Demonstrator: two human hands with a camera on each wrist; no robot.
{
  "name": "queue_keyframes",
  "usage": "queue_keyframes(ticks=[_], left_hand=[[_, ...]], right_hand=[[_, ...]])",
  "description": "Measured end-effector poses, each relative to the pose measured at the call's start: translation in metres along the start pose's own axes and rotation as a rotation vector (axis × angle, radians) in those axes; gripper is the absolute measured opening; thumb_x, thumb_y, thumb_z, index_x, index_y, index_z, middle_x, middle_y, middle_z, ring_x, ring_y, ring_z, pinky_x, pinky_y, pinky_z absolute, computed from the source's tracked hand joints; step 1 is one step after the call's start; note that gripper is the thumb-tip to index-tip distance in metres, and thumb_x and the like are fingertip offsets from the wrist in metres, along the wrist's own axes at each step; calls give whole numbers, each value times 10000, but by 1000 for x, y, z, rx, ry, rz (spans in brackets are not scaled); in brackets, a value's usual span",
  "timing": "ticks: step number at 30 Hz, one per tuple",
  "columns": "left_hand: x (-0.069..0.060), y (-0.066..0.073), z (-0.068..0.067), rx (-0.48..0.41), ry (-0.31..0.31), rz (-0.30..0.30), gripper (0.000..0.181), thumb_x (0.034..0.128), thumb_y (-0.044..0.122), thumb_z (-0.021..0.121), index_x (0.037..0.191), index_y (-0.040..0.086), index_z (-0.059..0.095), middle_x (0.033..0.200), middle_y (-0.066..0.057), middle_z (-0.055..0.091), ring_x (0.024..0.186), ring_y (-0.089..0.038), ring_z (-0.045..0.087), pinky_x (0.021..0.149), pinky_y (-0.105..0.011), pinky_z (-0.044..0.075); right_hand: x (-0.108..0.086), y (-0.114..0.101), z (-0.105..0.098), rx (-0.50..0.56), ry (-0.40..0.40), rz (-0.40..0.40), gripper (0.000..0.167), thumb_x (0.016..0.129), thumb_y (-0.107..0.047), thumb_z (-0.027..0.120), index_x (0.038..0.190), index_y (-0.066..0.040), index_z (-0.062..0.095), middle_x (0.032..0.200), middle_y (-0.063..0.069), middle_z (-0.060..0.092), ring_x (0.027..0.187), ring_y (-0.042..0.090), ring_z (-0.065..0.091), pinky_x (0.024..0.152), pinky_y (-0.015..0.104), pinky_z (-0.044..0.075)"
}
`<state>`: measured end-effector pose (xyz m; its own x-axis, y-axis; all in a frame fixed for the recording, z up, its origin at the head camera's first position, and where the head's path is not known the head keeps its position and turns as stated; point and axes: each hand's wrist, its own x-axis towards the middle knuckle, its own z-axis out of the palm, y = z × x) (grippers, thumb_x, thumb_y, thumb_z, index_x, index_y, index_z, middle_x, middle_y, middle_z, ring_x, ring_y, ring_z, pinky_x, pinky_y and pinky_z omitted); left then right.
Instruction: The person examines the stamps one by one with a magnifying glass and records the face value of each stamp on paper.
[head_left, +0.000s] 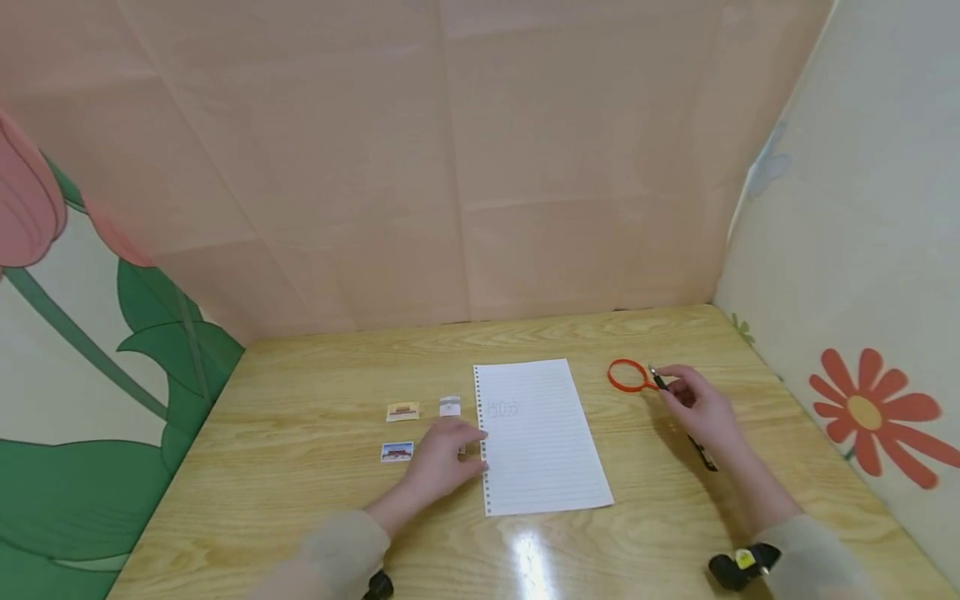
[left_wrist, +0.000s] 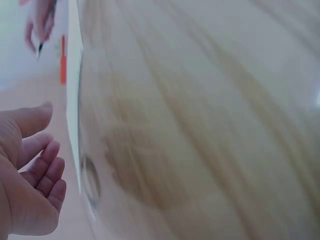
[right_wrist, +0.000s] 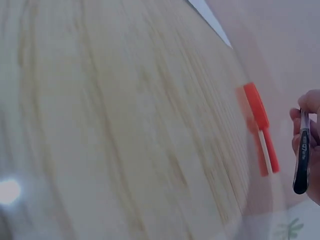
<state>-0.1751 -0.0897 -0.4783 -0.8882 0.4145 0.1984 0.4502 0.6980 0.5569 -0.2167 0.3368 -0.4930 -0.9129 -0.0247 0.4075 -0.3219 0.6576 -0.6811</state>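
Note:
A white sheet of lined paper (head_left: 540,450) lies on the table, with faint writing near its top left. My left hand (head_left: 442,457) is at the paper's left, punched edge, thumb and fingers apart; whether they touch it I cannot tell. That hand (left_wrist: 32,175) shows loosely bent fingers with nothing between them. To the right of the paper, my right hand (head_left: 697,408) pinches a black-and-clear pen (right_wrist: 302,155) above the table. A red magnifying glass (head_left: 611,382) lies just beyond the pen, its handle partly behind the right hand.
Left of the paper lie small stamp-like pictures: a yellowish one (head_left: 402,411), a blue-and-red one (head_left: 397,452) and a grey-white one (head_left: 450,406) beside the left hand. A pinkish sheet (head_left: 450,167) stands behind the wooden table (head_left: 300,500), with a flower-decorated wall (head_left: 900,275) at right.

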Motion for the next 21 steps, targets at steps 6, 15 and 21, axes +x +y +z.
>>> queue_keyframes(ticks=[6,15,21], left_hand=[[8,20,17,34,-59,51,425,798,246,838,1181,100,726,1095,-22,661,1043,-218,575,931,-366,459],[14,28,34,138,-103,107,467,769,291,854,1183,114,727,1092,-8,659,1018,-187,567,923,-311,442],[14,31,39,177,-171,76,554,759,349,857,1236,113,703,1128,-17,613,1036,-177,536,925,-296,430]], right_hand=[[1,-16,20,81,-72,-12,236,940,-31,655,1175,-51,652,922,125,648,720,97,540,577,206,466],[4,-31,44,245,-187,4,225,976,-38,605,1178,43,660,1008,216,681,720,89,571,596,214,486],[8,-41,53,632,-294,214,372,1028,-67,517,1337,139,501,1150,182,669,972,130,660,799,225,532]])
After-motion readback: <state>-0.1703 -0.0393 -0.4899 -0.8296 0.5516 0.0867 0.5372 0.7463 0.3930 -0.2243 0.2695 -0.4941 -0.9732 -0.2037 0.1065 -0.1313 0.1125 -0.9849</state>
